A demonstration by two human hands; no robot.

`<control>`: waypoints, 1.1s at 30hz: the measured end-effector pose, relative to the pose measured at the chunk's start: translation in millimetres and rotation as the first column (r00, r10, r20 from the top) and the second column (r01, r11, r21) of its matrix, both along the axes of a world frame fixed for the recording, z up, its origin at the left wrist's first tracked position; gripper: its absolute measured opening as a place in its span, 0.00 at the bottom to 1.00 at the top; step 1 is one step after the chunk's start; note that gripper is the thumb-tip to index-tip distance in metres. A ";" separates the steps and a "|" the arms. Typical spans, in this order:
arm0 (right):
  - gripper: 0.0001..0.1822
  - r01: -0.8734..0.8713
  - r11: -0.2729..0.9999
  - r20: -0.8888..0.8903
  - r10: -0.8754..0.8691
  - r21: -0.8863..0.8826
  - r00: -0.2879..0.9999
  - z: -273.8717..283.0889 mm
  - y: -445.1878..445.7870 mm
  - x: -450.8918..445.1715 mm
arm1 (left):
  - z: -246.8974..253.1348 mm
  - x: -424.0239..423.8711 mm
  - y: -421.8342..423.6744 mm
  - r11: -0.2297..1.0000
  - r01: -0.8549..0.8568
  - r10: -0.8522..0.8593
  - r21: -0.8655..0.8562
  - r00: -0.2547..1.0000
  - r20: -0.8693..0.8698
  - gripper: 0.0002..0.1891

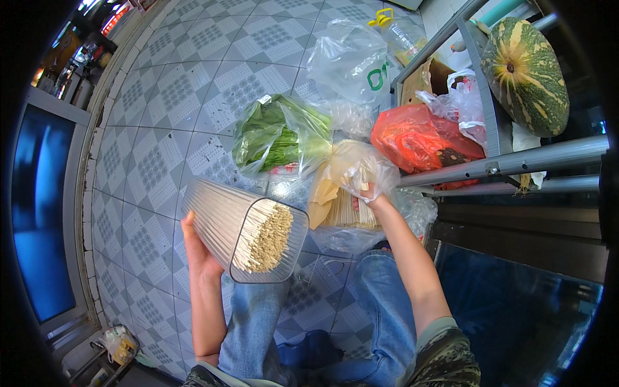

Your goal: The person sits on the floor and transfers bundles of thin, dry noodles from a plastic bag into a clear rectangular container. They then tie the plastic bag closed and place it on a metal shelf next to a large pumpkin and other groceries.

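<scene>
My left hand [200, 249] holds a clear ribbed plastic container [295, 242], tilted on its side with its open end toward the lower right. Packed inside it are many thin pale sticks [268, 237], perhaps dried noodles. My right hand [370, 198] reaches into a brown paper package inside a clear plastic bag [365, 159]; its fingers rest on more of the pale sticks [343, 210] and are partly hidden, so their grip does not show. Behind the container, a clear bag of leafy green vegetables [283, 135] lies on the floor.
Grey patterned tiles [150, 203] cover the floor. A red plastic bag [420, 138] and an inflated clear bag [348, 63] lie beyond the package. On the right, a metal rack [508, 157] bears a green striped pumpkin [527, 77]. Farther back stands a yellow-handled plastic bottle [404, 36].
</scene>
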State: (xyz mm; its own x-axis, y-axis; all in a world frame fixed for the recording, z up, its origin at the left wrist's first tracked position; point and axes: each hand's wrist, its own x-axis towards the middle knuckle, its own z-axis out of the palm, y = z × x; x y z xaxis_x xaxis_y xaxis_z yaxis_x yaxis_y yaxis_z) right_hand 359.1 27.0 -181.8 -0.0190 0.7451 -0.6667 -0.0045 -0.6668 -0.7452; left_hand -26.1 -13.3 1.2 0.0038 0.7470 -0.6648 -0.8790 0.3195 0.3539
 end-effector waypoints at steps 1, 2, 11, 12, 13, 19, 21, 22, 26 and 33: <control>0.13 0.056 0.994 -0.085 -0.064 -0.091 0.994 7.5 -4.5 -0.4 | 0.0 0.0 -0.1 1.000 -0.003 0.003 0.001 1.000 -0.001 0.22; 0.12 0.112 0.977 -0.141 -0.138 -0.180 0.980 14.0 -8.3 -3.1 | 0.0 -0.4 -0.4 1.000 -0.007 0.007 0.002 1.000 -0.002 0.22; 0.03 0.186 0.929 -0.282 -0.280 -0.320 0.918 65.4 -38.4 -18.0 | -8.0 -5.3 0.2 1.000 0.013 -0.014 0.023 1.000 0.009 0.23; 0.04 0.196 0.922 -0.294 -0.299 -0.335 0.908 75.5 -47.6 -21.6 | -11.8 -7.9 -0.8 0.999 0.026 -0.026 0.023 0.999 -0.020 0.25; 0.04 0.196 0.913 -0.287 -0.307 -0.358 0.908 86.4 -56.7 -25.3 | -17.4 -11.7 -2.1 0.999 0.039 -0.038 0.022 0.998 -0.049 0.27; 0.06 0.177 0.886 -0.257 -0.308 -0.429 0.916 139.5 -105.7 -31.6 | -21.6 -13.2 -0.2 0.998 0.053 -0.051 0.038 0.997 -0.062 0.29; 0.06 0.160 0.885 -0.267 -0.298 -0.438 0.917 149.0 -117.9 -29.4 | -22.4 -13.6 0.4 0.998 0.052 -0.050 0.038 0.996 -0.068 0.29; 0.06 0.142 0.870 -0.256 -0.289 -0.472 0.922 151.0 -124.1 -26.5 | -23.9 -14.1 0.8 0.998 0.056 -0.053 0.037 0.996 -0.076 0.29; 0.07 0.105 0.847 -0.273 -0.282 -0.522 0.920 170.8 -143.6 -25.0 | -28.9 -15.3 1.1 0.998 0.050 -0.049 0.026 0.998 -0.028 0.29; 0.10 -0.117 0.903 -0.438 -0.084 -0.414 0.895 260.1 -153.5 -35.2 | -17.4 -6.7 5.1 0.998 0.054 -0.053 0.012 0.997 -0.051 0.31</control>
State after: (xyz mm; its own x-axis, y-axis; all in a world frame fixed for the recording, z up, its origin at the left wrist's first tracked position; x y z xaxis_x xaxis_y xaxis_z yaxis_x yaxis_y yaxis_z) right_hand 323.9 -126.5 78.3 -0.3909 0.3933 -0.8322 -0.2464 -0.9158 -0.3171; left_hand -32.7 -8.2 -16.2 0.0107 0.7555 -0.6550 -0.8416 0.3606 0.4022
